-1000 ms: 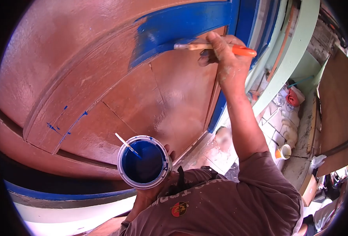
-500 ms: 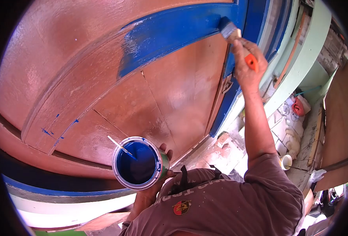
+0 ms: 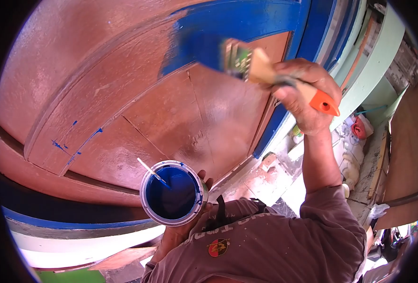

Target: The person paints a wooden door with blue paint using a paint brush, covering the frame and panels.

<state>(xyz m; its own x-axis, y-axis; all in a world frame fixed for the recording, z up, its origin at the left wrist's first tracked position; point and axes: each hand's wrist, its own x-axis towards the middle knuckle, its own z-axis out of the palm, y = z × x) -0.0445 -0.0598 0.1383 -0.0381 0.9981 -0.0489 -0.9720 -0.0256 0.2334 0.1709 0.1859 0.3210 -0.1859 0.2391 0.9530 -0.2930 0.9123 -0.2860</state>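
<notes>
Up in front of the right hand (image 3: 308, 94), the paintbrush (image 3: 246, 63) is now hanging over the near end of the blue strip (image 3: 237, 21) on the brown door (image 3: 100, 70). Half a second ago it was sitting far along that strip, by the door's edge, so the hand is pulling it back. I think the blue is being spread toward the bare brown wood. The right hand is gripping the orange handle tight. I cannot tell if the bristles are touching the door.

Low down, the left hand (image 3: 180, 230) is holding the paint can (image 3: 144, 200) from underneath, with a thin stick (image 3: 148, 169) leaning in it. Left of the can, small blue drips (image 3: 65, 148) are showing. Nothing is sitting between brush and door.
</notes>
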